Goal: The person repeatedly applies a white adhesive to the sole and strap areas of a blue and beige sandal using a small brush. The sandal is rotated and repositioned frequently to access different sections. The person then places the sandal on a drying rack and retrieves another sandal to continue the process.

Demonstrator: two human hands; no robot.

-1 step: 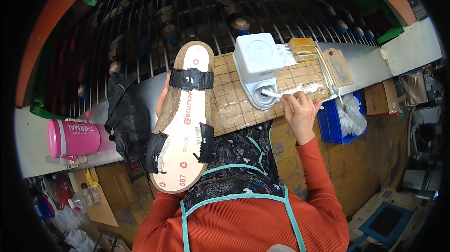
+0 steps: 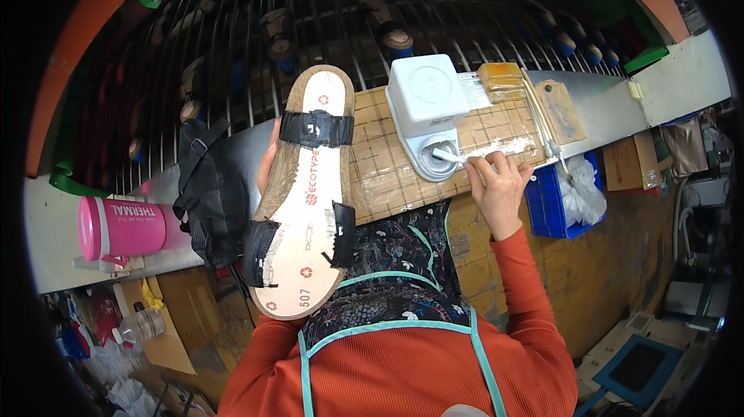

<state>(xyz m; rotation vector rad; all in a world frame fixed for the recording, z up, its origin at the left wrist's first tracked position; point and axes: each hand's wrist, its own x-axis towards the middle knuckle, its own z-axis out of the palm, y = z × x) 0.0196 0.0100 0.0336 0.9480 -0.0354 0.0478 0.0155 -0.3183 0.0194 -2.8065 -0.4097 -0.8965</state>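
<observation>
My left hand (image 2: 269, 163) holds a half-made sandal (image 2: 313, 208) up at the left, its pale underside facing me. The sandal has a cork rim, and the ends of its black straps are folded over onto the underside. Most of that hand is hidden behind it; some fingers show at its left edge. My right hand (image 2: 496, 184) pinches a slim white tool that looks like a brush (image 2: 448, 155). Its far end dips into the round cup of a white dispenser (image 2: 428, 99), where the tip is hidden. The dispenser stands on a tape-covered cardboard sheet (image 2: 380, 177).
Right of the dispenser lie an amber block (image 2: 501, 81) and several thin sticks (image 2: 538, 111). A blue bin (image 2: 546, 204) with white plastic hangs below the bench edge. A black bag (image 2: 213, 200) and a pink jug (image 2: 120, 229) are at the left. A metal-bar rack (image 2: 341, 22) spans the back.
The sandal has shifted and turned very slightly in my left hand's hold. My right hand and the white brush look unmoved at the cup.
</observation>
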